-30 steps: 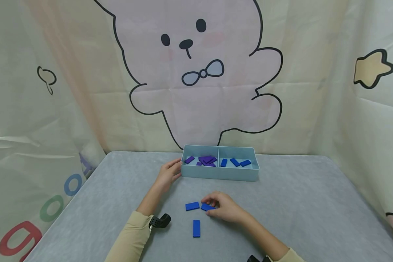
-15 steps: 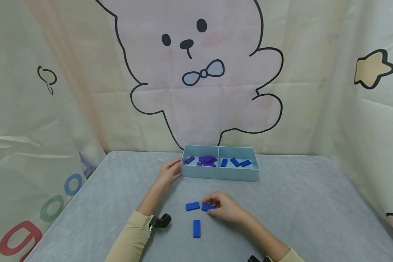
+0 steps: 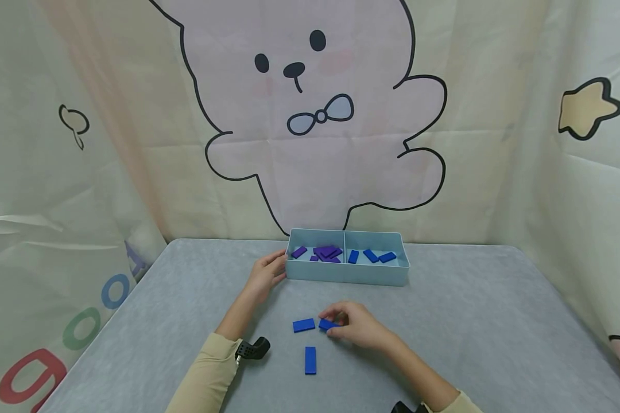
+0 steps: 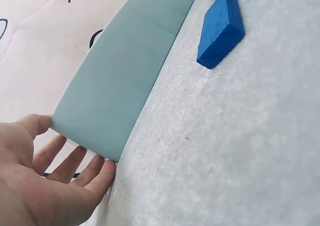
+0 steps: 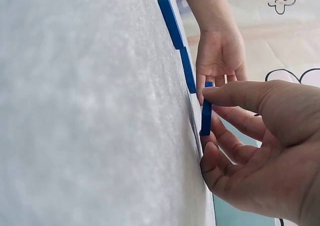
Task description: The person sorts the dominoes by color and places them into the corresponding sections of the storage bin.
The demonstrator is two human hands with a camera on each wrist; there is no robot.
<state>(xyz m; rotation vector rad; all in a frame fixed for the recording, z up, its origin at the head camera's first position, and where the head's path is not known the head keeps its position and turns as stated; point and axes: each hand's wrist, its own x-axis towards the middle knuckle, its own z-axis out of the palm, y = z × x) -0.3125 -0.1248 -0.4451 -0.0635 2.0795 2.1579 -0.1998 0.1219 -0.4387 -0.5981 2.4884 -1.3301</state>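
Observation:
In the head view my left hand [image 3: 264, 276] rests at the left end of a pale blue box [image 3: 347, 274] with two compartments. The left wrist view shows its fingertips against the end wall of that box, fingers mostly extended. My right hand [image 3: 359, 326] pinches a flat blue block [image 3: 328, 325] between thumb and fingers; the right wrist view shows this block [image 5: 206, 110] on edge, just off the cloth. Left of it lies a second blue block [image 3: 303, 325], apart from it. Closer to me, a third blue block [image 3: 310, 360] points lengthwise toward me.
Purple blocks [image 3: 326, 251] lie in the box's left compartment, and blue blocks [image 3: 371, 256] in the right one. A grey cloth [image 3: 470, 321] covers the table. Behind stands a curtain [image 3: 310, 172] with a printed bear.
The pinched block has shifted slightly right and now looks a little raised and tilted. My left hand and the box have stayed in place.

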